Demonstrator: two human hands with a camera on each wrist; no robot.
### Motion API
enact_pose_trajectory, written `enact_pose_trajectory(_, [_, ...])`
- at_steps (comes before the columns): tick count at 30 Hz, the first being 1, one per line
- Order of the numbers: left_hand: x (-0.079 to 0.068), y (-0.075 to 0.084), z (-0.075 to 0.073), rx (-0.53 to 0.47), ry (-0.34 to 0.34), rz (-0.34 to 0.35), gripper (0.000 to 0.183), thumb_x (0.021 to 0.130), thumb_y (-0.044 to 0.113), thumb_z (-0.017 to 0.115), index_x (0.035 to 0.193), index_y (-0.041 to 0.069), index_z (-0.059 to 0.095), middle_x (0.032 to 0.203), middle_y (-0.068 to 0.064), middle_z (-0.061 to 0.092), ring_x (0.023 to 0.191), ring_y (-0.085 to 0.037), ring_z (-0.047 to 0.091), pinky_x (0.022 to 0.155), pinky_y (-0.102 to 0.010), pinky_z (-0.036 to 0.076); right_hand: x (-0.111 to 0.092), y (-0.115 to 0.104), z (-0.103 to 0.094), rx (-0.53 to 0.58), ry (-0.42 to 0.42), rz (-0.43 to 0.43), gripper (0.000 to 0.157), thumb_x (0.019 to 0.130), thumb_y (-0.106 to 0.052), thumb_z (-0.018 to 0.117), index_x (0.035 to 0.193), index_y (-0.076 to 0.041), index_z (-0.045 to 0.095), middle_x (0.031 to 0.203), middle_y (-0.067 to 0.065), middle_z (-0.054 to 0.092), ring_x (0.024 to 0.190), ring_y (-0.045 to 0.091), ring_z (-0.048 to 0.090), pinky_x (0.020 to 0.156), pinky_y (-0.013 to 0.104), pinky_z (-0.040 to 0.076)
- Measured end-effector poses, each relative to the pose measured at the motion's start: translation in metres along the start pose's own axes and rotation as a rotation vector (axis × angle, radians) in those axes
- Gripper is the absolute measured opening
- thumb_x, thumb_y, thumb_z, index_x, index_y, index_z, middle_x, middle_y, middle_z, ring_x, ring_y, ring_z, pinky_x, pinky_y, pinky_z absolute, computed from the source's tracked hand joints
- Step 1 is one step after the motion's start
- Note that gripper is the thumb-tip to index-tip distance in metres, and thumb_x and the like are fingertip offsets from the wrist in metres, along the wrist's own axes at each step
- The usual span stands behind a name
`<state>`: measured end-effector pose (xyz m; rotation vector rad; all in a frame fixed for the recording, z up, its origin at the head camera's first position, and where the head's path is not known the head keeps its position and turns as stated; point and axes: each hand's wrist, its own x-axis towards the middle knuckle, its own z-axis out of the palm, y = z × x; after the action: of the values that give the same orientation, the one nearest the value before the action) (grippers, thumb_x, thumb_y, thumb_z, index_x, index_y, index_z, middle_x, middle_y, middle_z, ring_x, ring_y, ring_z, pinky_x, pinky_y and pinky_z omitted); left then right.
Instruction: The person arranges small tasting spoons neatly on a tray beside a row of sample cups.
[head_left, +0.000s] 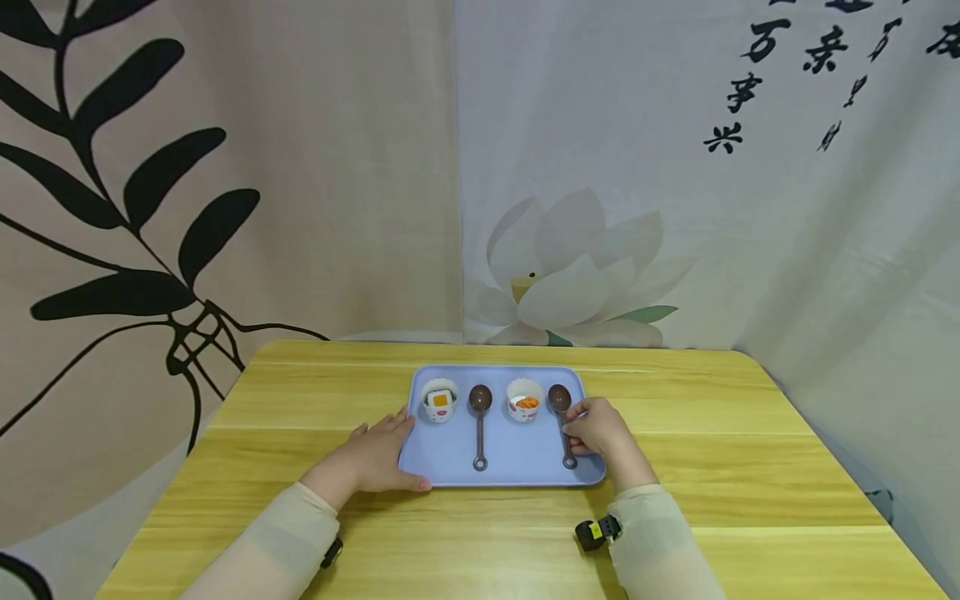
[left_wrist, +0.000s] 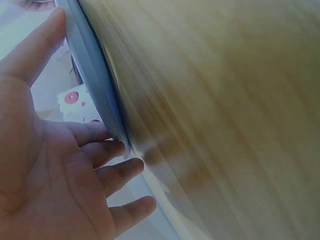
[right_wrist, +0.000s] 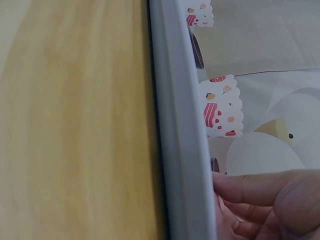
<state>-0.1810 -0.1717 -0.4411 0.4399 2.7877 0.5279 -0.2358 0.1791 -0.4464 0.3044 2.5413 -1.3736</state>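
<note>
A pale blue tray (head_left: 517,468) holds two scalloped paper cups and two dark brown spoons. My left hand (head_left: 371,460) lies along the tray's left end, fingers stretched out and thumb at the front edge; in the left wrist view its fingertips meet the rim (left_wrist: 95,65). At the right end, my right hand (head_left: 606,432) pinches the handle of the right spoon (head_left: 559,398), whose bowl points to the back of the tray. The right cup (head_left: 522,414) contains orange pieces (head_left: 528,402). A white and orange piece (head_left: 439,399) sits in the left cup (head_left: 438,415).
The left spoon (head_left: 480,399) lies between the cups, its looped handle toward the front. Under the tray is a yellow wood-grain table (head_left: 480,550). Behind it hangs a curtain (head_left: 360,167) printed with leaves, a lotus and black characters.
</note>
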Motion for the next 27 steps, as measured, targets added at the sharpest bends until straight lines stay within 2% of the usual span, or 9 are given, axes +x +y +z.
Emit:
enact_pose_trajectory(14, [0.0,0.0,0.001,0.007,-0.004,-0.006,0.116,0.074,0.062,0.079,0.152,-0.008,0.031,0.161,-0.026,0.024,0.146,-0.046,0.027,0.114,-0.068,0.018,-0.001,0.004,-0.005,-0.02,0.008,-0.017,0.015,0.089,0.003,0.07,0.103,0.005,0.064,0.078,0.011,0.063,0.063,0.018,0.063,0.058,0.031,0.06])
enact_pose_trajectory(27, [-0.004,0.004,-0.001,0.0,-0.003,0.0,0.113,0.076,0.059,0.08,0.152,-0.009,0.031,0.16,-0.027,0.024,0.146,-0.046,0.027,0.114,-0.068,0.019,-0.023,-0.004,-0.022,-0.135,0.013,-0.126,0.015,0.093,-0.004,0.067,0.106,0.003,0.065,0.086,0.013,0.065,0.065,0.022,0.066,0.06,0.034,0.059])
